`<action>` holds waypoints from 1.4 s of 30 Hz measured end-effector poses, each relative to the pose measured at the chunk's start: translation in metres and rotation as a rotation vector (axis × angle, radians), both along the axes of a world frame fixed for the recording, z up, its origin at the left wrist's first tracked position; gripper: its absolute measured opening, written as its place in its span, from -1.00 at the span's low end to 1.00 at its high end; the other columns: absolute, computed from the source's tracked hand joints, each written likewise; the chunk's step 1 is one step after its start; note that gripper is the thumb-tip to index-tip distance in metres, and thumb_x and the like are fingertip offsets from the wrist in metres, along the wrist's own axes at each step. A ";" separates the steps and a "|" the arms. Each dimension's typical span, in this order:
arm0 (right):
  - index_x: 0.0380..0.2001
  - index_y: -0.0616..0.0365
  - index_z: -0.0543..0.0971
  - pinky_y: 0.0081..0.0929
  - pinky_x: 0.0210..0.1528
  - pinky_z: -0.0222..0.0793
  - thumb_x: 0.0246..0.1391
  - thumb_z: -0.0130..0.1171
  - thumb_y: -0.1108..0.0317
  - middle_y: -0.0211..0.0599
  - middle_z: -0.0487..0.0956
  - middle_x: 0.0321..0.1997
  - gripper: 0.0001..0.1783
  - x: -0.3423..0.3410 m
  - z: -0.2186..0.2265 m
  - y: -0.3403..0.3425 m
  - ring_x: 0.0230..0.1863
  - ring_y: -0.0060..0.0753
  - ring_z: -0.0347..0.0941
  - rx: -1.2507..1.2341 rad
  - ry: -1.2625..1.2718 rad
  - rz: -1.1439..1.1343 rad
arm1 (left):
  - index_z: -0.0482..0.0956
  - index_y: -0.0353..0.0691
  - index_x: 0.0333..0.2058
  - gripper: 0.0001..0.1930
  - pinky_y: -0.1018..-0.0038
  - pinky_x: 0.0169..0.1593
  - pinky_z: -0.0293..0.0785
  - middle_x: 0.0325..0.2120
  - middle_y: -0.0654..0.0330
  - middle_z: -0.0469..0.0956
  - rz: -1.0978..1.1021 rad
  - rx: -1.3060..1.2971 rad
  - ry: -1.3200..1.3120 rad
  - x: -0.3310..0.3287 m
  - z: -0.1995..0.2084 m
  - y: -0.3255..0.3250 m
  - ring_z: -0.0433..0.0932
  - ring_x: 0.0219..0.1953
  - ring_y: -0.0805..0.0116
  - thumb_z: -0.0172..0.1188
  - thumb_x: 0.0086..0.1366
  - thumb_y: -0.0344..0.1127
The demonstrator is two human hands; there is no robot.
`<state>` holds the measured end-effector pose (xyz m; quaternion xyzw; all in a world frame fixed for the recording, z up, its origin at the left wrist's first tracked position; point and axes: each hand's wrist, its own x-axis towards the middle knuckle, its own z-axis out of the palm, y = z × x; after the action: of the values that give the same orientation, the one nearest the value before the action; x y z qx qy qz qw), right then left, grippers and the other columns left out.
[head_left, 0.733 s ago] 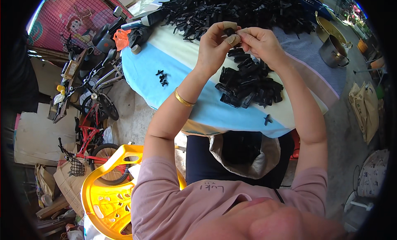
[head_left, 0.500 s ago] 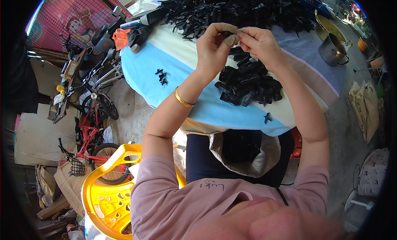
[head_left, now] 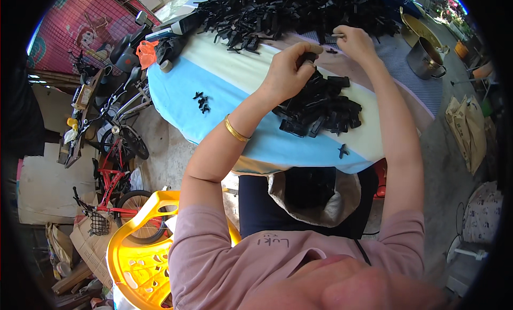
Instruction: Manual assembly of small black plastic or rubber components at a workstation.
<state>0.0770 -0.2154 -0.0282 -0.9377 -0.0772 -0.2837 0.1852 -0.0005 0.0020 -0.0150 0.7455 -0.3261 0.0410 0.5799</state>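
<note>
My left hand [head_left: 291, 72] is closed around a small black plastic part [head_left: 308, 57], mostly hidden by the fingers, above the near pile. Its thumb and forefinger wear pale coverings. My right hand [head_left: 357, 43] is farther right and away, its fingers pinched together; what they hold, if anything, is too small to make out. Beneath my left hand lies a pile of black plastic pieces [head_left: 320, 110] on the striped cloth [head_left: 235, 69]. One small black piece [head_left: 332, 51] lies below the right fingertips, and another [head_left: 343, 151] lies near the table's front edge.
A large heap of black parts [head_left: 299, 16] covers the table's far side. Several small black pieces [head_left: 202, 103] lie at left. A metal pot [head_left: 426, 59] stands at the right. Below the edge, an open cloth bag [head_left: 342, 203] holds dark things. A yellow chair [head_left: 139, 262] stands lower left.
My hands were together and have parted: the right moved right and slightly away, the left slightly right and nearer. A small black piece now shows on the cloth below the right hand.
</note>
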 end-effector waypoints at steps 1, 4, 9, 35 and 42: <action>-0.32 0.03 0.56 -0.29 -0.22 0.38 -0.19 0.05 0.25 -0.18 0.55 -0.39 -0.71 0.002 -0.002 0.006 -0.31 -0.13 0.48 -0.013 0.082 0.015 | 0.42 -0.34 -0.19 -0.72 0.64 -0.34 0.36 -0.45 0.21 0.47 0.036 0.007 -0.031 -0.001 0.000 0.001 0.39 -0.47 0.59 -0.06 0.06 -0.55; -0.31 0.02 0.56 -0.31 -0.17 0.37 -0.22 0.06 0.24 -0.21 0.56 -0.36 -0.68 0.008 -0.006 0.019 -0.28 -0.15 0.48 -0.011 0.169 0.007 | 0.47 -0.35 -0.29 -0.76 0.57 -0.43 0.36 -0.60 0.14 0.47 0.049 0.013 -0.099 -0.005 0.004 0.000 0.41 -0.59 0.51 -0.01 -0.01 -0.53; -0.38 0.09 0.58 -0.31 -0.20 0.38 -0.24 0.08 0.30 -0.19 0.56 -0.39 -0.73 0.004 -0.003 0.017 -0.30 -0.17 0.48 -0.104 0.304 0.069 | 0.47 -0.34 -0.34 -0.76 0.51 -0.43 0.38 -0.61 0.06 0.46 0.048 0.040 -0.242 -0.015 0.009 -0.001 0.43 -0.60 0.31 0.03 -0.07 -0.54; -0.46 0.26 0.51 -0.80 -0.80 -0.16 -0.06 0.15 0.25 -0.59 0.24 -0.76 -0.75 -0.070 0.047 0.059 -0.80 -0.84 0.02 1.008 0.801 0.627 | 0.15 -0.29 0.05 -0.26 0.29 0.07 0.24 -0.06 -0.03 0.32 0.249 0.192 -0.717 -0.002 0.020 0.009 0.31 0.01 0.10 0.26 -0.18 -0.53; -0.42 0.22 0.51 -0.84 -0.76 -0.15 0.06 0.04 0.19 -0.64 0.21 -0.74 -0.72 -0.070 0.051 0.060 -0.77 -0.89 0.00 1.051 0.524 0.564 | 0.02 -0.34 0.09 -0.44 0.43 -0.12 0.42 -0.17 -0.01 0.41 0.075 -0.266 -0.207 0.016 0.008 0.015 0.48 -0.22 0.26 0.05 0.14 -0.51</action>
<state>0.0066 -0.1555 0.0229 -0.7041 -0.1237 0.0140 0.6991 0.0154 0.0175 -0.0071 0.6655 -0.3476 0.1821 0.6349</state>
